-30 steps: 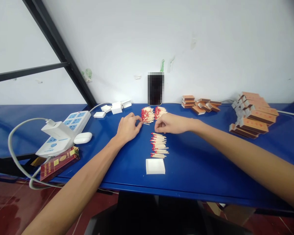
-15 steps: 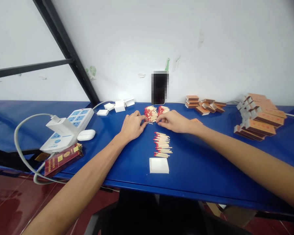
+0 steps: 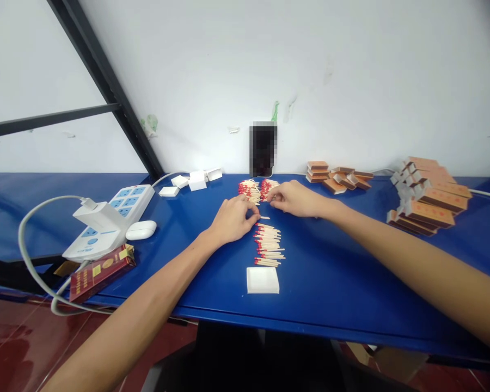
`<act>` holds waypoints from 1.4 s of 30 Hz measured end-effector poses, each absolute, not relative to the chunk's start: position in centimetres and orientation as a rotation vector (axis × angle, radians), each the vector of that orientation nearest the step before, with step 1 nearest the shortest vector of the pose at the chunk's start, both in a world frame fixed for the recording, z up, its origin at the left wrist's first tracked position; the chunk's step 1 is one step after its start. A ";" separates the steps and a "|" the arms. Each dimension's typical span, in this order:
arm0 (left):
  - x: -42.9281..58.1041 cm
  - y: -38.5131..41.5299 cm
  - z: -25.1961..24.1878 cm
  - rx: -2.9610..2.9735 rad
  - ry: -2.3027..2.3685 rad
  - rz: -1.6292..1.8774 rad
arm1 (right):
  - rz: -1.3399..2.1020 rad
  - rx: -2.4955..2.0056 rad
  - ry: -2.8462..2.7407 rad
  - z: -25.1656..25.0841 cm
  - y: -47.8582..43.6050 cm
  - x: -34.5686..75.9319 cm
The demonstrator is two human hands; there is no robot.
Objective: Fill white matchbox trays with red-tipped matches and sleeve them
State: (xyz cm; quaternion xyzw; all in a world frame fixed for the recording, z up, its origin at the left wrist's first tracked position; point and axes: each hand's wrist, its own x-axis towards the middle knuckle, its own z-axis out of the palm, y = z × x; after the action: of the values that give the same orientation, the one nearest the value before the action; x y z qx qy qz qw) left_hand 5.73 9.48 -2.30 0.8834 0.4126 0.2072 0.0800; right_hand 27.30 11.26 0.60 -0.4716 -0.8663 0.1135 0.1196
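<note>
My left hand [image 3: 236, 219] is closed in a pinch on a single match [image 3: 265, 218], just above the top of a column of red-headed matches [image 3: 268, 245]. Fingers pressed together, my right hand [image 3: 292, 198] touches the right edge of the right match pile [image 3: 268, 188]; what lies between its fingertips is too small to make out. The left match pile [image 3: 249, 190] sits beyond my left fingers. Below the column lies an open white tray [image 3: 263, 280].
White trays [image 3: 198, 181] and a dark phone [image 3: 263, 149] stand along the wall. Orange matchboxes [image 3: 433, 209] are stacked at right, with more boxes [image 3: 334, 186] nearer the middle. At left are a power strip [image 3: 124, 204], a white case [image 3: 141, 230] and a red box [image 3: 102, 274].
My left hand has moved down and right with a match, from the left pile to the top of the column. My right hand has shifted slightly right. The view has tilted a little.
</note>
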 end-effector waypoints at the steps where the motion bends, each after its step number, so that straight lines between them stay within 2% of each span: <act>1: 5.9 9.2 -2.2 2.633 1.206 0.627 | 0.297 -1.399 -2.514 0.5 11.4 27.5; 11: 5.2 9.2 -2.2 2.510 1.240 0.837 | 0.196 -1.448 -2.499 -0.5 12.0 27.5; 18: 5.1 9.0 -2.3 2.576 1.284 0.820 | 0.235 -1.457 -2.488 -0.5 12.0 27.5; 34: 4.1 9.6 -2.4 2.669 1.418 0.715 | 0.860 -1.359 -2.644 1.7 9.3 25.7; 36: 3.8 9.8 -2.5 2.673 1.445 0.722 | 0.805 -1.337 -2.634 1.7 9.5 25.9; 42: 3.4 10.3 -2.7 2.695 1.446 0.747 | 0.301 -1.283 -2.426 -0.6 10.4 25.3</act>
State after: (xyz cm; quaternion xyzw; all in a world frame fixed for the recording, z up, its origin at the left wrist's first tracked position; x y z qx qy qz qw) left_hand 3.37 10.33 -2.68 0.8560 0.4592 0.2374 -0.0035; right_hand 25.35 10.39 -0.58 -0.4562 -0.8629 0.1071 0.1892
